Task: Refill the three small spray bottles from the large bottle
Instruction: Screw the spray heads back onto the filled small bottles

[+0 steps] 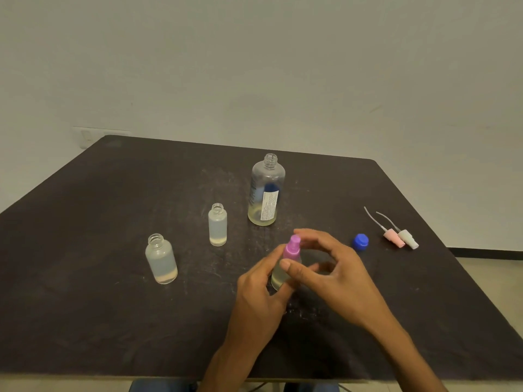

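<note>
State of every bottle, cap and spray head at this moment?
large bottle: uncapped, upright, nearly empty
blue cap: off, on table
middle small bottle: open, little liquid
left small bottle: open, little liquid
purple-topped bottle: spray head on, held by left hand
two spray heads: off, lying together

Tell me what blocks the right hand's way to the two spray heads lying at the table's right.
Only the blue cap lies between the right hand and the spray heads; it is low and sits slightly nearer, so nothing really bars the way.

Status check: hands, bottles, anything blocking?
Left hand grips purple-capped bottle; right hand at its cap. Two small bottles and large bottle open. No obstruction.
</note>
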